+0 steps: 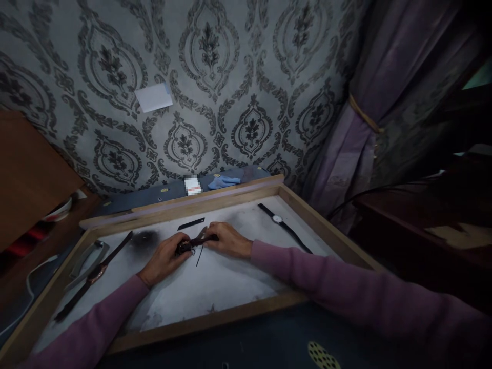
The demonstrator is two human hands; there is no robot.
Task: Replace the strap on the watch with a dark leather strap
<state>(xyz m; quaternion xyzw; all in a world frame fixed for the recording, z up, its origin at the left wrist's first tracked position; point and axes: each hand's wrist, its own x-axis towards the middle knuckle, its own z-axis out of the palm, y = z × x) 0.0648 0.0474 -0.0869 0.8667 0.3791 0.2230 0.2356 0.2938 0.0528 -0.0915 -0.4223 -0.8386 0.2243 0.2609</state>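
Note:
Near the middle of a wood-framed white tray [249,303], my left hand [165,259] is closed around a dark watch [184,247]. My right hand [226,240] is closed on the dark strap [210,238] of that watch, just to the right. A small pointed blade-like piece [202,233] shows between the hands. A thin dark rod [199,255] lies below the fingers. Behind the hands lies a flat black strip [191,223]. One brown-strapped watch [96,274] rests at the tray's left, and a black-strapped watch with a white dial [277,219] at its right.
A grey curved tool [86,264] lies at the tray's left edge. Beyond the back rim are a white box [192,186] and a blue cloth [223,181]. A white cable [29,282] runs at the left. A purple curtain [349,154] hangs at the right.

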